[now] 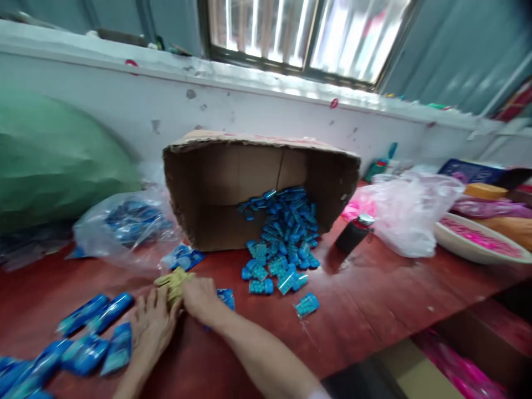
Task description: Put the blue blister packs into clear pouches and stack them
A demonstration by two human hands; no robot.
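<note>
A bundle of thin yellow strands (177, 280), resembling rubber bands, lies on the red table between my hands. My left hand (153, 320) rests at its near left side, fingers stretched out and touching its edge. Curled fingers of my right hand (200, 299) close on the bundle's right side; the fingertips are partly hidden. A blue printed packet (226, 298) shows from under my right wrist, and blue pouches (183, 256) lie just beyond the bundle. To the left of my left hand are several filled blue packets (85, 352).
A cardboard box (178, 194) on its side spills small blue-capped bottles (286, 238) onto the table (366, 310). A clear bag (128, 221) and a green sack (54, 160) stand left. Rightward are a dark flask (353, 235), a white bag (407, 213) and a bowl (465, 246).
</note>
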